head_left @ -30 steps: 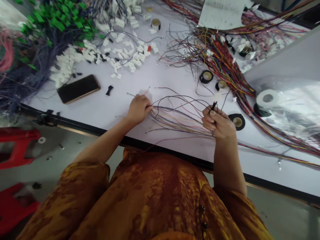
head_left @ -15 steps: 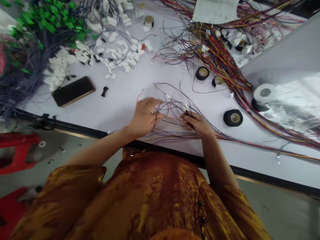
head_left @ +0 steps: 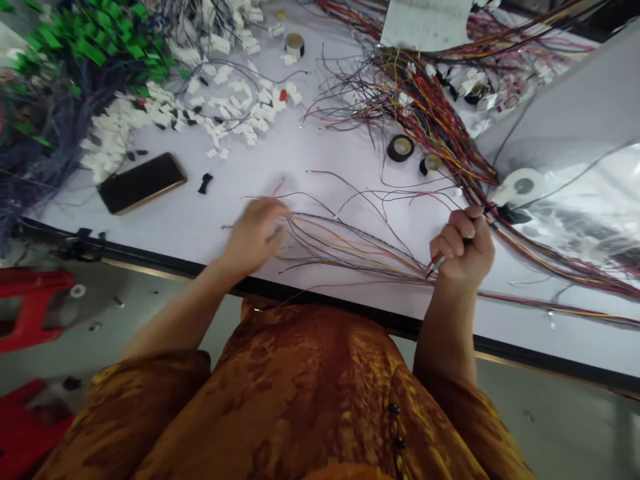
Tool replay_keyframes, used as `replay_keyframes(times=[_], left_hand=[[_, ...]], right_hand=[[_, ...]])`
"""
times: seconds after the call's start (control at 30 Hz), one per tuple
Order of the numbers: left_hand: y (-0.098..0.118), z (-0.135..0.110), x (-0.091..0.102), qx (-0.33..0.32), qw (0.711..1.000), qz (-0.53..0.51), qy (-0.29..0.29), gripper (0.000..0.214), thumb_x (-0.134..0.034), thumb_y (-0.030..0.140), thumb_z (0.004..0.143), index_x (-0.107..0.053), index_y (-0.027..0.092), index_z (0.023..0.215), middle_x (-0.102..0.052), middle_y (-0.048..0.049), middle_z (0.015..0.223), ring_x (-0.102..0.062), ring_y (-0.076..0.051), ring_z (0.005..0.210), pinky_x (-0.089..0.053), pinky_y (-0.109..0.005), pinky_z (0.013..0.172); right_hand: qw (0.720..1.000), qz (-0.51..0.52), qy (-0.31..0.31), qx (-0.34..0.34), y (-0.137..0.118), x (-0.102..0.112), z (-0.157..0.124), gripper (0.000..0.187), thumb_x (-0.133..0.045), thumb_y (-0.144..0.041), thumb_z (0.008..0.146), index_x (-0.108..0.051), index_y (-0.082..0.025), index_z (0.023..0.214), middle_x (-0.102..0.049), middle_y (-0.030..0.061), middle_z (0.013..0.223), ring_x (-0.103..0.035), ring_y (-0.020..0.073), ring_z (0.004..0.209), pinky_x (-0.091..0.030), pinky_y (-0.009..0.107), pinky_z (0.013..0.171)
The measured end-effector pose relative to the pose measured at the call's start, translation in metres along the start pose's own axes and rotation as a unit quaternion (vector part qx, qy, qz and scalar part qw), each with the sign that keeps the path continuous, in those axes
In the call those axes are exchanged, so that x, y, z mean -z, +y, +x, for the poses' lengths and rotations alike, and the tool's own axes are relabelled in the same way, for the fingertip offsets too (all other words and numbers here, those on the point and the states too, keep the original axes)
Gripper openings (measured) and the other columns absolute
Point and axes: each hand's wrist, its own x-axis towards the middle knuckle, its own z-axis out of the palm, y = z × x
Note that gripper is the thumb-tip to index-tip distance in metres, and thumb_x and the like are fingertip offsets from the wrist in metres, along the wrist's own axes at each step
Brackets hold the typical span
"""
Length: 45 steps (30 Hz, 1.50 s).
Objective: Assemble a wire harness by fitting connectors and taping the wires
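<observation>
Tightly, right hand [head_left: 463, 245], curled around thin wires [head_left: 350, 243]

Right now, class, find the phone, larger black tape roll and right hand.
Phone [head_left: 143, 183], head view, dark face.
Larger black tape roll [head_left: 392, 151], head view, black band.
Right hand [head_left: 465, 247], head view, back of hand.

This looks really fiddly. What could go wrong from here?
The loose wires stretched between the hands could catch on the big pile of coloured wires, because the right hand sits right beside it. They might also slide off the table's front edge, close to the left hand.
</observation>
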Motion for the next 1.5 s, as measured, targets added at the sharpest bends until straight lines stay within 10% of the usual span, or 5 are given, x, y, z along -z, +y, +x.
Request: replay_keyframes(times=[0.33, 0.7, 1.27, 1.37, 1.5], left_hand=[[0.110, 0.097, -0.159, -0.257, 0.961, -0.013, -0.098, 0.029, -0.050, 0.027, 0.097, -0.065, 0.007, 0.112, -0.064, -0.0193, 0.120, -0.057, -0.031, 0.116, -0.042, -0.046, 0.100], [0.024, -0.035, -0.079, -0.156, 0.972, -0.001, -0.178, 0.046, -0.040, 0.039, 0.103, -0.061, 0.018, 0.068, -0.061, -0.0039, 0.066, -0.055, -0.014, 0.061, -0.032, -0.027, 0.058], [-0.033, 0.018, 0.026, 0.322, 0.946, 0.046, 0.009, 0.046, -0.062, 0.048, 0.084, -0.056, 0.027, 0.124, -0.067, -0.0076, 0.118, -0.063, -0.039, 0.107, -0.047, -0.059, 0.094], [0.002, 0.024, 0.011, 0.276, 0.940, -0.198, -0.025, 0.028, -0.061, 0.052, 0.087, -0.068, 0.026, 0.096, -0.068, -0.0020, 0.081, -0.064, -0.021, 0.072, -0.055, -0.037, 0.069], [0.060, 0.062, -0.060, 0.269, 0.779, -0.522, -0.222, 0.040, -0.083, 0.045, 0.069, -0.067, 0.017, 0.093, -0.070, -0.0074, 0.091, -0.065, -0.016, 0.070, -0.052, -0.026, 0.055]], right_hand=[[0.978, -0.073, -0.191, -0.049, -0.030, -0.043, -0.015, 0.034, -0.065, -0.051, 0.088, -0.059, -0.019, 0.076, -0.048, -0.0025, 0.063, -0.037, 0.0058, 0.042, -0.025, 0.023, 0.038], [0.950, -0.208, -0.140, -0.185, 0.068, -0.074, 0.053, 0.030, -0.060, -0.045, 0.091, -0.065, -0.015, 0.089, -0.060, 0.0004, 0.078, -0.041, 0.0030, 0.042, -0.029, 0.020, 0.034], [0.982, -0.032, -0.116, -0.147, 0.092, -0.059, 0.048, 0.052, -0.056, -0.072, 0.084, -0.054, -0.023, 0.097, -0.071, 0.0023, 0.087, -0.064, 0.0099, 0.056, -0.043, 0.020, 0.040], [0.981, 0.001, -0.118, -0.157, 0.092, -0.058, 0.047, 0.054, -0.053, -0.074, 0.085, -0.054, -0.023, 0.104, -0.074, 0.0051, 0.097, -0.072, 0.0148, 0.073, -0.052, 0.022, 0.052], [0.980, 0.002, -0.119, -0.161, 0.085, -0.055, 0.042, 0.055, -0.047, -0.073, 0.089, -0.057, -0.024, 0.113, -0.072, 0.0072, 0.120, -0.073, 0.0173, 0.094, -0.059, 0.030, 0.075]])
